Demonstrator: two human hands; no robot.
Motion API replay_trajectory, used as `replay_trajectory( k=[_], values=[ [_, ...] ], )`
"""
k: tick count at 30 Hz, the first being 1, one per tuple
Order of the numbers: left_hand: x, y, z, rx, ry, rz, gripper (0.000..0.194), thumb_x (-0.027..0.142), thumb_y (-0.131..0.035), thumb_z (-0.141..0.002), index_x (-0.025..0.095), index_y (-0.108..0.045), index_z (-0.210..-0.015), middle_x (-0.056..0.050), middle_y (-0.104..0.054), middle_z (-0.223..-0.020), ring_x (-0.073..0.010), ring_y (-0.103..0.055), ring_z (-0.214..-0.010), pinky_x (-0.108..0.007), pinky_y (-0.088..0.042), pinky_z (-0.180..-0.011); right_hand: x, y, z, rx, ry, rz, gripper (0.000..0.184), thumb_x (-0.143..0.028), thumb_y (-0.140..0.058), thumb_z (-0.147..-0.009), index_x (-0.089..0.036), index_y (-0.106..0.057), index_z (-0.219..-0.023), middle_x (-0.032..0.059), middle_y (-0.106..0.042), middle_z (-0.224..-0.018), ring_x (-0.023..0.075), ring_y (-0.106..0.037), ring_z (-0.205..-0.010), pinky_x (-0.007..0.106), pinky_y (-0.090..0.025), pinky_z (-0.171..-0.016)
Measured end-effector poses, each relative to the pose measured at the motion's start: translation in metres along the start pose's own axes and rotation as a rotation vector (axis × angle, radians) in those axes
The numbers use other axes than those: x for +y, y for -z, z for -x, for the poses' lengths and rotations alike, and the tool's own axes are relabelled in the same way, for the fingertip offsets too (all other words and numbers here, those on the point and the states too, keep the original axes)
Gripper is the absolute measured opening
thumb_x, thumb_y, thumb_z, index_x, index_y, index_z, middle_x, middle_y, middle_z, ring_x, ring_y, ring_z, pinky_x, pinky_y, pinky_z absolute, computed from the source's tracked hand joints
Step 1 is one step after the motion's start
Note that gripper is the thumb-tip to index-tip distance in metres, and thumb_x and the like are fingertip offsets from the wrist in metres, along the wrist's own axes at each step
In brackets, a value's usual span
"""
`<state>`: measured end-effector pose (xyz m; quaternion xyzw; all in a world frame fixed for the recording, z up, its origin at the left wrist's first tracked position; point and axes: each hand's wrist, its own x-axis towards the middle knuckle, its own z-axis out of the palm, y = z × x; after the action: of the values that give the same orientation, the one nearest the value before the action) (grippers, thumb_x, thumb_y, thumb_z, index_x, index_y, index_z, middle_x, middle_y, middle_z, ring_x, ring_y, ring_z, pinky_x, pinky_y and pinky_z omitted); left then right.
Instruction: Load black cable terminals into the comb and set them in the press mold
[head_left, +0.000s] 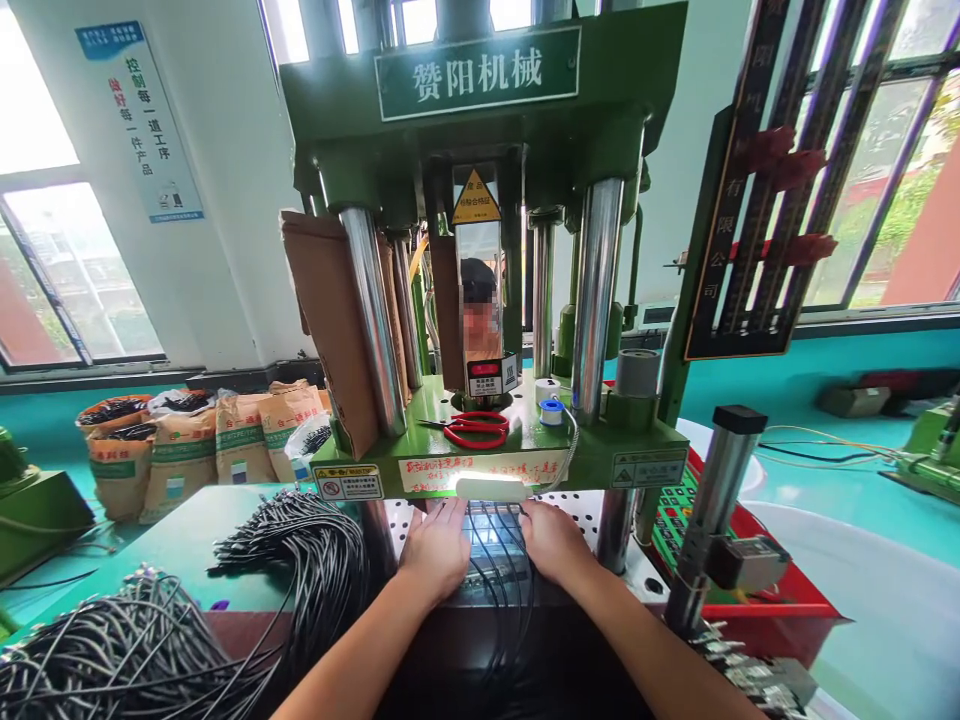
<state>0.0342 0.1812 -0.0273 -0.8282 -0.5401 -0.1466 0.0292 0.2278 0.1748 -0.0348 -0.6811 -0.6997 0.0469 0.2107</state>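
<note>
Several black cables point(501, 590) run from a shiny metal mold point(487, 545) down toward my body. My left hand point(437, 550) is at the mold's left side, its fingers pointing forward and pressed together under the lamp. At the right side, my right hand point(553, 542) has its fingers curled in a pinch near the outermost cable. Both sets of fingertips are partly hidden, so what they hold cannot be made out. A lit white lamp point(491, 489) hangs just above them on the front of the green press point(442, 455).
Red-handled pliers point(477, 430) and a blue-and-white spool point(552, 411) lie on the press ledge. Bundles of black cables point(315, 560) cover the left bench. A steel post point(712, 510) and a red bin point(795, 600) stand right. Filled sacks point(180, 465) line the wall.
</note>
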Motion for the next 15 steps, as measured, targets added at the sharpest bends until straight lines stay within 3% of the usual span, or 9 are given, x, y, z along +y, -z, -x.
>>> replay_trajectory(
  k=[8, 13, 15],
  values=[
    [0.004, 0.003, -0.0051, 0.044, 0.071, 0.028, 0.039, 0.024, -0.042, -0.08, 0.021, -0.059, -0.116, -0.006, -0.062, -0.119, -0.0245, -0.052, -0.113, -0.043, -0.031, -0.102, -0.0017, -0.0041, -0.0064, 0.009, -0.009, 0.008, 0.019, -0.015, -0.045, -0.091, -0.013, -0.064, -0.096, 0.0055, -0.067, -0.095, 0.0185, -0.062, -0.092, 0.039, -0.046, -0.085],
    [-0.0005, 0.003, -0.0083, 0.131, 0.321, 0.051, 0.039, 0.028, -0.031, -0.09, 0.013, -0.064, -0.103, -0.017, -0.064, -0.103, -0.0281, -0.057, -0.102, -0.039, -0.04, -0.086, -0.0018, -0.0031, -0.007, 0.015, -0.008, 0.007, 0.017, -0.015, -0.047, -0.091, -0.013, -0.063, -0.096, 0.0048, -0.067, -0.094, 0.0179, -0.062, -0.09, 0.039, -0.046, -0.084],
    [0.0002, 0.0015, -0.0076, 0.133, 0.362, 0.08, 0.039, 0.032, -0.031, -0.091, 0.014, -0.064, -0.102, -0.015, -0.066, -0.094, -0.0261, -0.061, -0.091, -0.035, -0.042, -0.078, -0.0019, -0.003, -0.0068, 0.017, -0.007, 0.007, 0.018, -0.015, -0.047, -0.091, -0.013, -0.063, -0.097, 0.0052, -0.067, -0.095, 0.018, -0.062, -0.09, 0.038, -0.046, -0.084]
  ],
)
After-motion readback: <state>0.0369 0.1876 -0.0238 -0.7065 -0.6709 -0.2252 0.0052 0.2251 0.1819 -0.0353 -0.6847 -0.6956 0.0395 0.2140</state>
